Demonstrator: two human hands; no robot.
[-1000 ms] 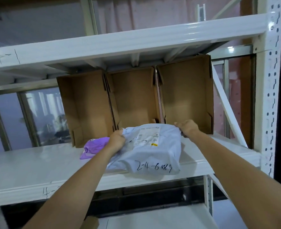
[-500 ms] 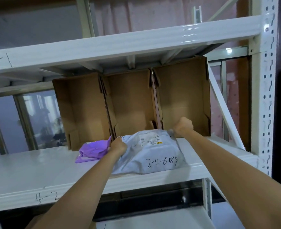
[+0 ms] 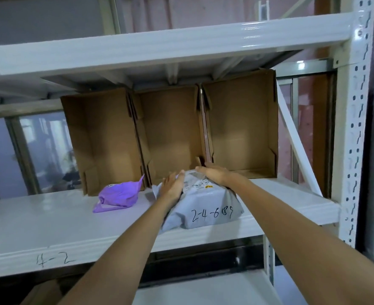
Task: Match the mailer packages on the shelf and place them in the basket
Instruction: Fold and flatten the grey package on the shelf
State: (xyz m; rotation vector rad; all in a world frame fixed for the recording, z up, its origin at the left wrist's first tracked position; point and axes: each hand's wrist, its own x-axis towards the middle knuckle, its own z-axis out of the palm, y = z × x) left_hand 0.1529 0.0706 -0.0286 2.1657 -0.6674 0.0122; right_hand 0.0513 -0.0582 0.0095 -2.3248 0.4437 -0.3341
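A grey mailer package marked "2-4-6189" lies on the white shelf, its near edge over the shelf's front lip. My left hand lies flat on its left side with straight fingers. My right hand rests flat on its far top edge by the shipping label. A crumpled purple mailer sits on the shelf to the left, apart from both hands. No basket is in view.
Three open cardboard boxes stand on their sides at the back of the shelf, openings toward me, with nothing visible inside. An upper shelf beam runs overhead. A white perforated upright and a diagonal brace stand at the right.
Both hands let go of the grey mailer's corners and now lie flat on top of it. The mailer has settled onto the shelf, farther back toward the boxes.
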